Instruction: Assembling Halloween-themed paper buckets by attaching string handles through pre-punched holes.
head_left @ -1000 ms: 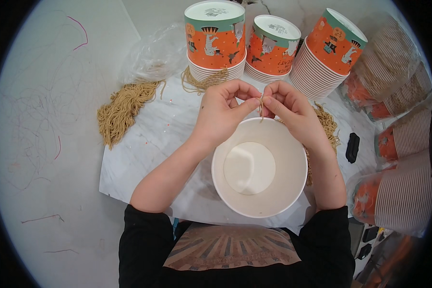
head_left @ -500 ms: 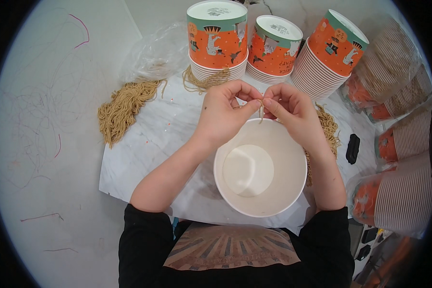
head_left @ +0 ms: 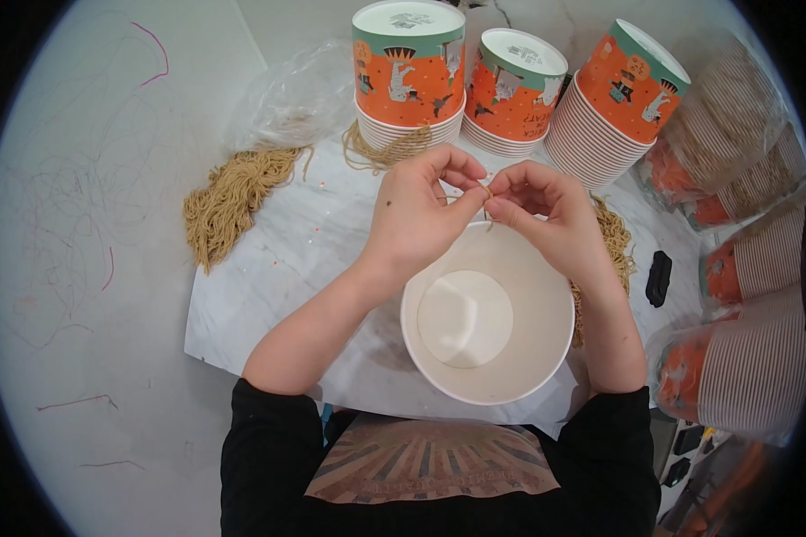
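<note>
Above the far rim of a white paper bucket (head_left: pixel 466 380), my left hand (head_left: pixel 421 210) and my right hand (head_left: pixel 551 210) meet with fingertips pinched. Between them is a tan cord (head_left: pixel 490 224), with a short end hanging down near the rim. Both hands are closed on this cord; how it is looped between the fingers is partly hidden. The bucket stands upright, its inside bare and white. A bundle of tan cords (head_left: pixel 613 237) lies on the table, partly covered by my right wrist and forearm.
Upside-down stacks of orange and green printed paper buckets (head_left: pixel 407 80) line the back. More stacks in clear plastic (head_left: pixel 743 367) stand at the right, near a small black object (head_left: pixel 658 277). A heap of tan cords (head_left: pixel 233 206) and a clear plastic bag (head_left: pixel 300 98) lie at the left.
My fingertips have shifted slightly on the cord, and its hanging end looks shorter. The bucket and the heaps of cords stay in place.
</note>
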Motion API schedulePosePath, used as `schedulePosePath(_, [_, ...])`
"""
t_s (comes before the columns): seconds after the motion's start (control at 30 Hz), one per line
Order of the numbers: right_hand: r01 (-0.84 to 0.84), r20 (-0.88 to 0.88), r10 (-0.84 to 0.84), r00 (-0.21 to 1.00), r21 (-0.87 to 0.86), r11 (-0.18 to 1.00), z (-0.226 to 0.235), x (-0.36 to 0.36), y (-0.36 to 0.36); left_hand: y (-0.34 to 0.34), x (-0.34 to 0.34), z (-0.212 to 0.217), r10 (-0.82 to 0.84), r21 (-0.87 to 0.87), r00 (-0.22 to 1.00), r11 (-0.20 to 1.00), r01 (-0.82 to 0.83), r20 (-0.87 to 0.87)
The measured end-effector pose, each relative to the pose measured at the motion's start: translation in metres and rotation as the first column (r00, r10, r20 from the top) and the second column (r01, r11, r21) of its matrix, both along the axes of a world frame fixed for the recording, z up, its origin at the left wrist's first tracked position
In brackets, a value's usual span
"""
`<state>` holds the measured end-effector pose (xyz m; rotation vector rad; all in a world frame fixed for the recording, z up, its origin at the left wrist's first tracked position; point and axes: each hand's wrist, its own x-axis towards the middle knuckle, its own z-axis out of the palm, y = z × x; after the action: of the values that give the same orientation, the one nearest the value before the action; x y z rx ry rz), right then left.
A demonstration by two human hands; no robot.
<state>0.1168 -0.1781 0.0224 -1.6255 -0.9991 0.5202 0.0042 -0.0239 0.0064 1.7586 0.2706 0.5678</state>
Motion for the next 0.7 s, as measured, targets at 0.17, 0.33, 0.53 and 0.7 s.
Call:
schedulePosePath(0.17, [0.025, 0.042, -0.025, 0.999, 0.001, 1.000, -0.002, 0.000, -0.001, 0.001, 0.000, 0.000, 0.009, 0.020, 1.000, 1.000, -0.009, -0.012])
schedulePosePath(0.33, [0.021, 0.024, -0.021, 0.999, -0.017, 1.000, -0.008, 0.004, 0.000, 0.006, 0.000, 0.003, -0.044, -0.021, 0.998, 0.999, 0.043, -0.046])
schedulePosePath(0.53, [-0.009, -0.083, 0.006, 0.996, -0.040, 0.999, -0.008, 0.007, 0.000, 0.010, -0.002, 0.005, -0.115, 0.008, 0.992, 0.993, 0.116, -0.049])
schedulePosePath(0.7, [-0.049, -0.222, 0.041, 0.974, -0.031, 0.998, -0.002, 0.008, -0.003, 0.012, -0.007, 0.015, -0.160, 0.058, 0.981, 0.984, 0.167, -0.109])
